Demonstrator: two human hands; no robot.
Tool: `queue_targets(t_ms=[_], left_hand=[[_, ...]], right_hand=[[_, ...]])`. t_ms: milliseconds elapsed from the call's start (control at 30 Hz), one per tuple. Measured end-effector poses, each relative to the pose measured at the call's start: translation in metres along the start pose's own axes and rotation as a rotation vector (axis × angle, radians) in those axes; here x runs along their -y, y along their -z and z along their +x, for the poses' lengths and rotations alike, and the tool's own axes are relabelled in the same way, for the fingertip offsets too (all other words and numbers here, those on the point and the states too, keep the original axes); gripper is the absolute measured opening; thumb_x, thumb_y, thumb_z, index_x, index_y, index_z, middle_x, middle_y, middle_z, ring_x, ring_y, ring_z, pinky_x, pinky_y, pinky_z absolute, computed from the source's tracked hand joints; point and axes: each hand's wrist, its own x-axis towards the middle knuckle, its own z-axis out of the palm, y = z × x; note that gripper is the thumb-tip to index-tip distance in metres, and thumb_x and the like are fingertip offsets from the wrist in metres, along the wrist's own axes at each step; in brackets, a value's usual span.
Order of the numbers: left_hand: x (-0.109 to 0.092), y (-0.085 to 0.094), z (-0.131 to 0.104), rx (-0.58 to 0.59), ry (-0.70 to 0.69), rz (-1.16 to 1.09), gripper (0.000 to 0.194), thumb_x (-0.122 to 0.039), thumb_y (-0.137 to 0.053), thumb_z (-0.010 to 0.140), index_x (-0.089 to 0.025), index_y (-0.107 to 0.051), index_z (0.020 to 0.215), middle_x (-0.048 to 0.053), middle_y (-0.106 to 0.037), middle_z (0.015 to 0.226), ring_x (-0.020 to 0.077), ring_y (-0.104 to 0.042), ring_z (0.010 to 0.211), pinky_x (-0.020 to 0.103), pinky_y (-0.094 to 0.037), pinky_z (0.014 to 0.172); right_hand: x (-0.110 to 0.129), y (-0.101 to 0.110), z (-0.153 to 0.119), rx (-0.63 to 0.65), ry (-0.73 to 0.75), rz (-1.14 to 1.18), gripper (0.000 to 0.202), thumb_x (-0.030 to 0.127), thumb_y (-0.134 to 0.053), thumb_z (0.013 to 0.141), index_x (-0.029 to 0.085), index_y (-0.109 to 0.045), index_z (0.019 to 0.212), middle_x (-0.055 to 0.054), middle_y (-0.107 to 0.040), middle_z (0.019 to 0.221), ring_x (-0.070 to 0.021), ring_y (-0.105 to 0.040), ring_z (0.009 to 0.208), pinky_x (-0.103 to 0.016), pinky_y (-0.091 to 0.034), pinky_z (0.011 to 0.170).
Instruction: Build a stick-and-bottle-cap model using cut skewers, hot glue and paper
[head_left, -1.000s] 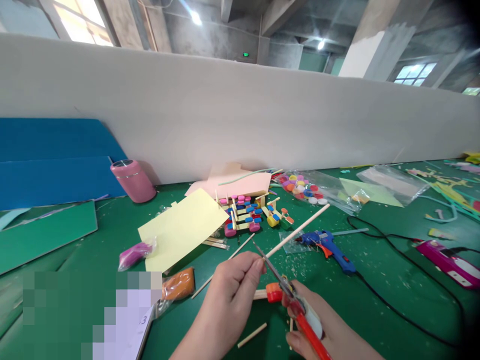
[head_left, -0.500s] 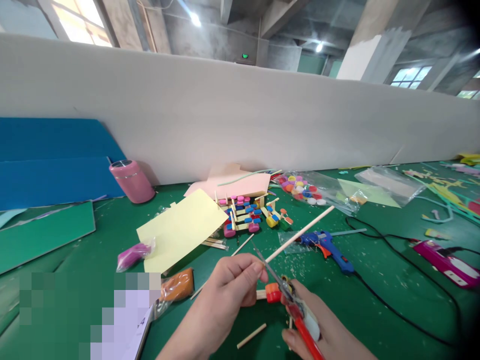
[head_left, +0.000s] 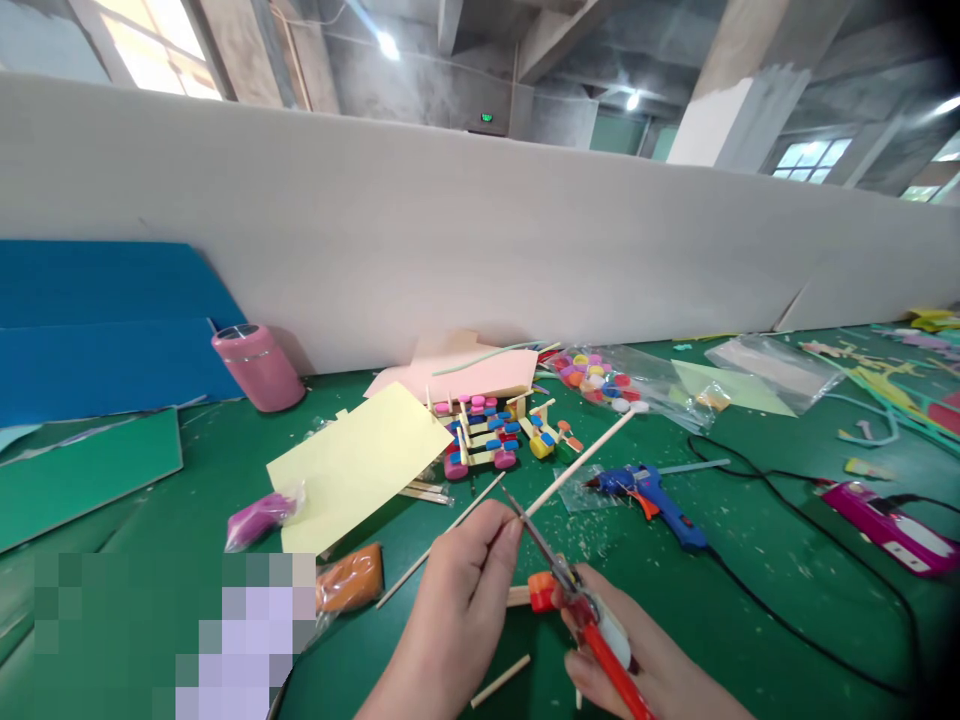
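Pinches the wooden stick (head_left: 581, 463) near its lower end between thumb and fingers of the left hand (head_left: 465, 590), just below the centre of the frame. From those fingertips, slants up and to the right along its long axis, towards the clear bag of caps (head_left: 600, 380). Grasps the red-handled scissors (head_left: 585, 610) in the right hand (head_left: 637, 630), lower right of centre, with fingers wrapped around the handles. Aims the blades up and to the left, across the stick's lower end, right beside the left fingertips; at that crossing, lies nearer to the left hand. Cannot tell any gap between the blades.

Looks smooth, pale and straight in the stick, narrow and metallic in the blades, glossy in the handle. Also shows a short pale piece of dowel (head_left: 501, 681) at bottom centre, a thin rod (head_left: 409, 572) left of the left hand, and a rounded red-orange wheel (head_left: 541, 592) between both hands, on the matt green tabletop (head_left: 757, 620)
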Motion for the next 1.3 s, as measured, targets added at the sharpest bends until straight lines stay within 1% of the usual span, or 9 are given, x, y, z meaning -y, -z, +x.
queue_targets(t_ms=[233, 400, 533, 667, 833, 967, 1033, 1133, 1300], left_hand=[[-0.001, 0.003, 0.005, 0.041, 0.065, -0.041, 0.027, -0.033, -0.035, 0.086, -0.019, -0.042, 0.064, -0.003, -0.035, 0.061, 0.0119, -0.032, 0.058, 0.024, -0.029, 0.054], [-0.001, 0.002, 0.004, 0.041, 0.068, 0.011, 0.028, -0.033, -0.033, 0.087, -0.019, -0.039, 0.064, -0.003, -0.034, 0.061, 0.0124, -0.031, 0.058, 0.024, -0.029, 0.054], [-0.002, 0.001, 0.002, 0.048, 0.061, 0.008, 0.026, -0.032, -0.033, 0.087, -0.020, -0.039, 0.064, -0.004, -0.034, 0.060, 0.0122, -0.031, 0.058, 0.024, -0.029, 0.054], [-0.002, 0.000, 0.002, 0.038, 0.075, -0.016, 0.028, -0.033, -0.035, 0.086, -0.019, -0.040, 0.063, -0.004, -0.034, 0.060, 0.0117, -0.031, 0.057, 0.024, -0.028, 0.054], [0.003, 0.004, 0.005, 0.128, 0.203, -0.334, 0.024, -0.034, -0.041, 0.084, -0.019, -0.045, 0.066, -0.007, -0.030, 0.049, 0.0088, -0.025, 0.046, 0.022, -0.021, 0.044], [0.006, 0.007, 0.006, 0.189, 0.258, -0.546, 0.020, -0.032, -0.044, 0.083, -0.018, -0.049, 0.069, -0.010, -0.024, 0.042, 0.0073, -0.018, 0.041, 0.022, -0.016, 0.041], [0.005, 0.007, 0.006, 0.171, 0.251, -0.506, 0.021, -0.033, -0.043, 0.083, -0.018, -0.049, 0.070, -0.010, -0.025, 0.043, 0.0074, -0.020, 0.042, 0.021, -0.016, 0.042], [0.003, 0.003, 0.003, 0.055, 0.184, -0.259, 0.023, -0.034, -0.043, 0.084, -0.018, -0.049, 0.069, -0.007, -0.033, 0.050, 0.0087, -0.027, 0.047, 0.021, -0.022, 0.044], [-0.002, -0.004, 0.000, -0.136, -0.013, 0.034, 0.018, -0.025, -0.041, 0.085, -0.019, -0.048, 0.069, -0.004, -0.040, 0.059, 0.0109, -0.035, 0.054, 0.023, -0.029, 0.053]], right_hand=[[-0.024, -0.002, 0.018, 0.046, -0.133, 0.052, 0.040, 0.049, -0.070, 0.059, 0.024, -0.057, 0.087, 0.003, -0.047, 0.063, -0.0117, -0.045, 0.054, -0.023, -0.037, 0.050], [-0.010, -0.004, 0.005, -0.052, -0.080, 0.048, 0.038, 0.047, -0.069, 0.061, 0.023, -0.057, 0.087, 0.002, -0.048, 0.066, -0.0127, -0.046, 0.057, -0.025, -0.040, 0.055], [0.004, -0.007, -0.001, -0.018, -0.017, 0.019, 0.032, 0.047, -0.066, 0.064, 0.021, -0.055, 0.079, 0.004, -0.040, 0.060, -0.0098, -0.038, 0.052, -0.023, -0.037, 0.053], [0.009, -0.011, -0.001, 0.003, -0.007, 0.024, 0.036, 0.048, -0.065, 0.065, 0.022, -0.054, 0.088, 0.004, -0.039, 0.063, -0.0087, -0.033, 0.051, -0.022, -0.035, 0.051], [0.011, -0.009, -0.006, -0.015, -0.007, 0.042, 0.044, 0.049, -0.065, 0.066, 0.023, -0.050, 0.099, 0.003, -0.041, 0.072, -0.0085, -0.035, 0.053, -0.022, -0.036, 0.052], [0.012, -0.010, -0.007, -0.026, -0.003, -0.009, 0.034, 0.043, -0.067, 0.065, 0.022, -0.049, 0.086, 0.005, -0.036, 0.067, -0.0080, -0.032, 0.053, -0.021, -0.036, 0.052], [0.012, -0.012, -0.006, -0.058, -0.006, -0.032, 0.032, 0.037, -0.068, 0.064, 0.021, -0.047, 0.082, 0.006, -0.033, 0.065, -0.0074, -0.030, 0.052, -0.021, -0.035, 0.051], [0.012, -0.014, -0.002, -0.089, 0.009, -0.102, 0.030, 0.034, -0.068, 0.064, 0.020, -0.048, 0.082, 0.006, -0.033, 0.064, -0.0075, -0.029, 0.052, -0.021, -0.032, 0.049], [0.012, -0.012, -0.001, -0.108, 0.012, -0.083, 0.034, 0.045, -0.065, 0.066, 0.021, -0.053, 0.086, 0.003, -0.040, 0.067, -0.0104, -0.036, 0.056, -0.022, -0.036, 0.052]])
